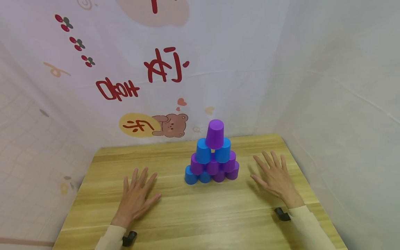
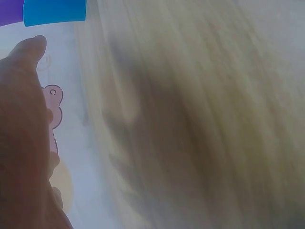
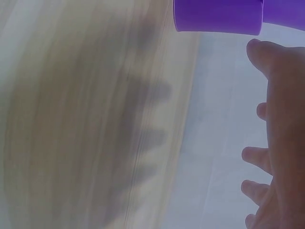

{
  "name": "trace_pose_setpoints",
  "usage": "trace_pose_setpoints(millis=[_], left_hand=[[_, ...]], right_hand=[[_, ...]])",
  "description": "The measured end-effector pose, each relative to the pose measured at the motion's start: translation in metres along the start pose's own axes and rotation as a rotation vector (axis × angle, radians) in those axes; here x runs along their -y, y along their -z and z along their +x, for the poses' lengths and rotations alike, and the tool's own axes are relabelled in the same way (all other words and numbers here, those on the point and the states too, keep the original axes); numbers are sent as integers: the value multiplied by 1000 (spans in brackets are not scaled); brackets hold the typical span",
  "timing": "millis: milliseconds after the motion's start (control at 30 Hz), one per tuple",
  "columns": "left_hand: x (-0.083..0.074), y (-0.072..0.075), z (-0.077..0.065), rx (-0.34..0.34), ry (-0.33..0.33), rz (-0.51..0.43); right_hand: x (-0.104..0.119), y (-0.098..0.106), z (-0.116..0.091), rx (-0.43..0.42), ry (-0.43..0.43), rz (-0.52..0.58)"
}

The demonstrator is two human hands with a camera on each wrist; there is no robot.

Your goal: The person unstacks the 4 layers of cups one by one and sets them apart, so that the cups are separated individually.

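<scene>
A pyramid of upside-down plastic cups stands on the wooden table (image 1: 200,215). One purple cup (image 1: 215,133) tops it, resting on two blue cups (image 1: 203,152). Below them come three purple cups (image 1: 212,166), then a bottom row with blue cups (image 1: 191,176) at left and purple cups (image 1: 232,172) at right. To the pyramid's left, my left hand (image 1: 135,199) is spread, palm down, holding nothing. My right hand (image 1: 276,177) is spread likewise on the other side. A blue cup (image 2: 55,12) shows beyond the left thumb; a purple cup (image 3: 218,16) lies beyond the right thumb.
A white sheet (image 1: 234,69) with red characters and a cartoon bear (image 1: 173,125) rises behind the table's far edge. More white sheeting (image 1: 353,104) closes the right side, and another sheet (image 1: 31,139) the left. Black wrist devices (image 1: 282,214) sit at both cuffs.
</scene>
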State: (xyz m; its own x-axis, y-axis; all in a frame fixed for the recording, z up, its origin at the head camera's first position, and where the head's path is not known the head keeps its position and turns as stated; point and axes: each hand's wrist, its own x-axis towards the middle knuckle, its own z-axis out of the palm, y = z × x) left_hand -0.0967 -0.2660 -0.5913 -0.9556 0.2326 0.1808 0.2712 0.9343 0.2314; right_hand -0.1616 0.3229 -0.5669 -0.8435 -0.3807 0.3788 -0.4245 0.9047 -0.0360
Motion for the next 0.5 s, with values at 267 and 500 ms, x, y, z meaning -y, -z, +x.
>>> trace_pose_setpoints(millis=[267,500], left_hand=[[-7,6,5,-37,-36,30],[-19,13,17,-134,-115,-7]], right_hand=[[6,3,1,2,-7,17],[17,0,6,-22,-20,126]])
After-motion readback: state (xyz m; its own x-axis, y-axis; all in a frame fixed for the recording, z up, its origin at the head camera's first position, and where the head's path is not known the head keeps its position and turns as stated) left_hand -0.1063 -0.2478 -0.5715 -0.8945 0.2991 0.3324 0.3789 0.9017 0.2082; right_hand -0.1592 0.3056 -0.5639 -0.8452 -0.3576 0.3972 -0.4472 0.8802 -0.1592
